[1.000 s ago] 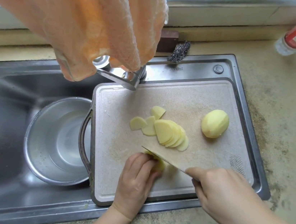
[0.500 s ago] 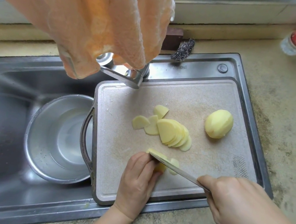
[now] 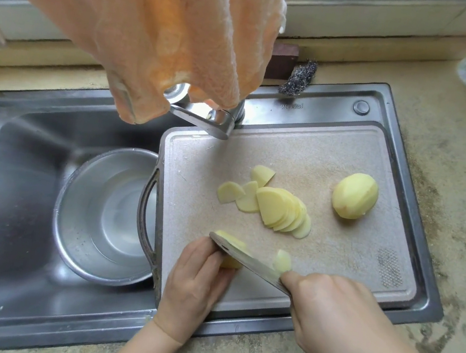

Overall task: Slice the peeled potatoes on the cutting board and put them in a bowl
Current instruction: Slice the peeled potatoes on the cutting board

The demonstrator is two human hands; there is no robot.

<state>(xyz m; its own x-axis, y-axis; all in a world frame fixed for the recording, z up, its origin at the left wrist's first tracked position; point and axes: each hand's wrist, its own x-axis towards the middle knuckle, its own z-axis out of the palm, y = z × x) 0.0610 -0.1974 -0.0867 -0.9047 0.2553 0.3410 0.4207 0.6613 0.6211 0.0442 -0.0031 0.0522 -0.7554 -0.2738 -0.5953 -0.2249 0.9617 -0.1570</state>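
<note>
The left hand (image 3: 197, 284) held a potato piece (image 3: 229, 261) on the board (image 3: 333, 263). The right hand (image 3: 335, 314) gripped the knife (image 3: 245, 256) across it. Slices (image 3: 278, 209) lay beyond.

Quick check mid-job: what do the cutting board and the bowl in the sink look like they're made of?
The cutting board looks like speckled beige plastic or composite with a matte finish; it has a moulded rim groove and a dark loop handle, though the exact material is unclear. The bowl appears to be stainless steel: a silvery, brushed surface with soft reflections, matching the sink.
</note>
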